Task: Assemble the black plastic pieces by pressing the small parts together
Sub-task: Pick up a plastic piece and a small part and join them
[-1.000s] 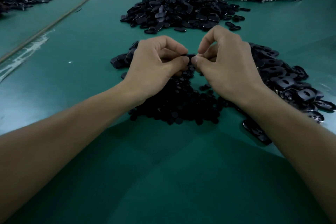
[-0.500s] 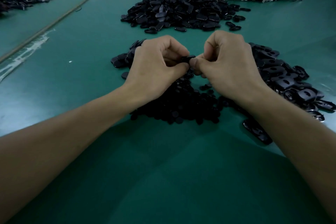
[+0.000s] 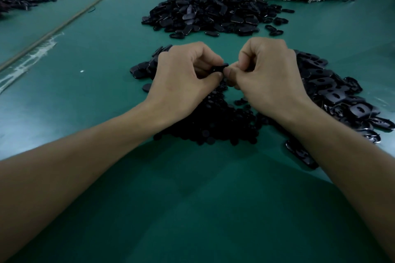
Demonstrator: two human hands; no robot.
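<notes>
Piece (image 3: pixel 219 68) was small, glossy black plastic, largely hidden in the grip. It was pinched between left hand (image 3: pixel 183 85) and right hand (image 3: pixel 271 81), both with fingers curled tight, above the heap of small black parts (image 3: pixel 213 126) on the green table (image 3: pixel 85 96). Long axis ran roughly left-right, hand to hand.

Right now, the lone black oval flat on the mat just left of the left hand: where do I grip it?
Pinch the oval by its rim, coming from above and from the left. It lies flat, so likely only the thin edge offers purchase; bare mat lies on its left, while the left hand, busy pinching a piece with the right hand, crowds its right.
</notes>
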